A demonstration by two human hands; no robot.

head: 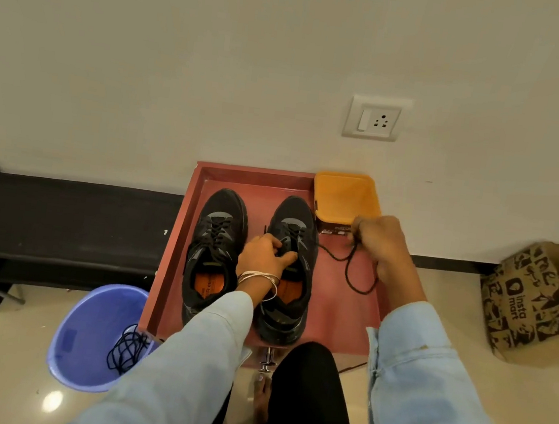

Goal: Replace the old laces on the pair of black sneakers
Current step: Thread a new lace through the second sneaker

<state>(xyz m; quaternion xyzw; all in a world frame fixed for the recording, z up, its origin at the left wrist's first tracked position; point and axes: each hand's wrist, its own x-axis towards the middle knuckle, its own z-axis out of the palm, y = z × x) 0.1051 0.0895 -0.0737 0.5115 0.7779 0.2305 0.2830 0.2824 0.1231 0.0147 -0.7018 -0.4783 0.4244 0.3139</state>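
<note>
Head view: two black mesh sneakers with orange insoles sit side by side, toes to the wall, in a shallow red-brown rectangular tray (176,234). Left sneaker (213,256) fully laced, untouched. Left hand (266,254) on the right sneaker (290,269), fingers curled on the tongue/eyelet area, pinching there. Right hand (378,243) clenched on a thin black lace (348,269); the lace runs from the right sneaker's eyelets across the tray floor, looping below the fist. Yellow square plastic lid (345,195) on a dark box at the tray's far right corner. Blue plastic bucket (86,336) left of the tray holds a tangle of black laces (127,348). Printed brown paper bag (524,301) on the floor, right.
</note>
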